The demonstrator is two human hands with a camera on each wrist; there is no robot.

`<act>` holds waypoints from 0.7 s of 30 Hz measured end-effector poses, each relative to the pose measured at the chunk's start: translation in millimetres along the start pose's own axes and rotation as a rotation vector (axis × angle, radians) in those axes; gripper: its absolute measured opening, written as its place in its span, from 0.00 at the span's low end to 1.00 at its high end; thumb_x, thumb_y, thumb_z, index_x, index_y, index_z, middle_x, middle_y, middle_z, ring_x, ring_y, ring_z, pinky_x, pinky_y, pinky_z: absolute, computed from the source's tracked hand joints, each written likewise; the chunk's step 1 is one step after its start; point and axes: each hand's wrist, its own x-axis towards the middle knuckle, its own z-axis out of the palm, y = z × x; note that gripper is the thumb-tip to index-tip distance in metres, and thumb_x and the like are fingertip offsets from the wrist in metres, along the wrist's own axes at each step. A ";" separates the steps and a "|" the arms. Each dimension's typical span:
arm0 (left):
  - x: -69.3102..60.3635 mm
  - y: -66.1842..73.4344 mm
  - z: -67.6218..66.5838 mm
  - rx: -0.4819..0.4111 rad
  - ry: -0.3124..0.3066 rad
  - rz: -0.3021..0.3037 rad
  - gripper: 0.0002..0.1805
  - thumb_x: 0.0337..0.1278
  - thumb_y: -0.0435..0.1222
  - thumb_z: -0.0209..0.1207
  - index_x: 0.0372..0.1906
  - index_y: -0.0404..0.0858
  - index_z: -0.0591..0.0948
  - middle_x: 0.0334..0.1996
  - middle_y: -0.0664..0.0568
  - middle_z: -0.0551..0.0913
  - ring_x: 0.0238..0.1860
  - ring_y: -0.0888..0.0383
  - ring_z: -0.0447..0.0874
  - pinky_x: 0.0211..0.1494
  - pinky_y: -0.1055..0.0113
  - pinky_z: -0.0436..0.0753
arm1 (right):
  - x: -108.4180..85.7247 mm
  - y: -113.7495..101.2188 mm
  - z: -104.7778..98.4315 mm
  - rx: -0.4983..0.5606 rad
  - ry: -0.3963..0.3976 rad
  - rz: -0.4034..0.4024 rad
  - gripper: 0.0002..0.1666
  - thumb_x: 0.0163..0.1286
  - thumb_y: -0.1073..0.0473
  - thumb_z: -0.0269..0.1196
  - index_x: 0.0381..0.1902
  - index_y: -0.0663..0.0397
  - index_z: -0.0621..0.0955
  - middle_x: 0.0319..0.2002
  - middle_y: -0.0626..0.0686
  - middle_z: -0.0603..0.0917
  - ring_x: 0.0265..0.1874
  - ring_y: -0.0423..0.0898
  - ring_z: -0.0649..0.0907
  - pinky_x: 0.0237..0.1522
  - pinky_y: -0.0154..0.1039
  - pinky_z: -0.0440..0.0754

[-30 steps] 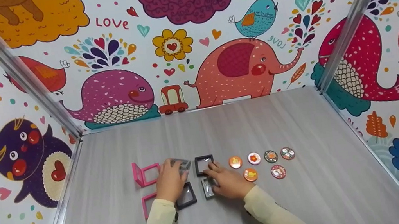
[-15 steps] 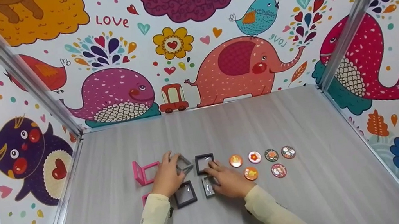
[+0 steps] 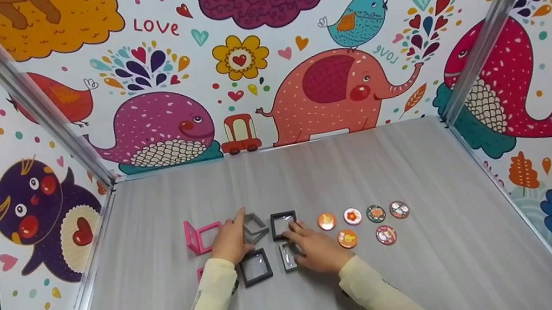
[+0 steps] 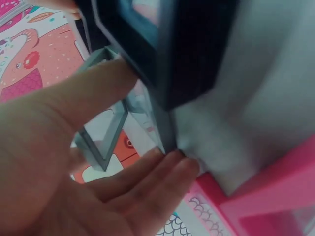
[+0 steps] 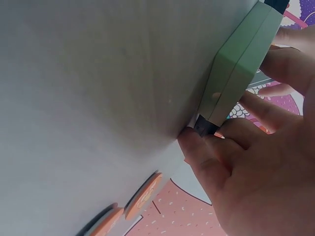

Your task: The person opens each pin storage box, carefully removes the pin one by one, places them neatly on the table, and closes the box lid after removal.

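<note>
In the head view, my left hand (image 3: 231, 240) is at the left side of a grey hinged frame with a clear window (image 3: 255, 227), which stands partly unfolded. The left wrist view shows my thumb and fingertips at opposite ends of one edge of this grey frame (image 4: 106, 142), holding it. My right hand (image 3: 317, 247) rests over two frames. Its fingertips touch the near corner of a black frame (image 3: 276, 219), and its thumb lies over a greenish-grey frame (image 5: 241, 64). Another black frame (image 3: 256, 267) lies flat between the hands.
A pink frame (image 3: 210, 236) stands open at the left; a second pink frame (image 3: 200, 273) is mostly hidden by my left arm. Several round badges (image 3: 352, 216) lie in two rows to the right. Printed walls (image 3: 233, 13) enclose the grey table (image 3: 343, 167).
The grey frame under my left hand has unfolded further. My left hand has shifted slightly left and drawn back, uncovering more of that frame. My right hand has stayed put.
</note>
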 end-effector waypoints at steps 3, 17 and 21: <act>-1.5 -2.0 0.7 0.020 0.007 0.007 0.54 0.47 0.27 0.83 0.81 0.34 0.68 0.56 0.27 0.82 0.52 0.33 0.86 0.55 0.41 0.87 | 0.0 -0.4 0.1 0.003 -0.005 0.002 0.38 0.75 0.60 0.70 0.80 0.54 0.74 0.82 0.64 0.65 0.80 0.63 0.66 0.74 0.59 0.72; -5.0 6.4 -25.3 -0.114 0.103 0.039 0.55 0.52 0.21 0.74 0.86 0.42 0.63 0.64 0.33 0.73 0.57 0.42 0.79 0.54 0.49 0.87 | 0.5 0.0 -0.1 0.014 -0.003 0.012 0.38 0.76 0.59 0.69 0.80 0.54 0.73 0.82 0.64 0.64 0.80 0.64 0.65 0.75 0.60 0.71; -4.6 6.5 -31.3 -0.105 0.118 0.049 0.53 0.53 0.21 0.72 0.85 0.40 0.64 0.67 0.33 0.74 0.67 0.38 0.74 0.61 0.46 0.85 | 0.1 0.8 0.8 0.025 0.006 0.003 0.38 0.76 0.60 0.69 0.80 0.54 0.73 0.82 0.65 0.65 0.80 0.65 0.65 0.75 0.60 0.71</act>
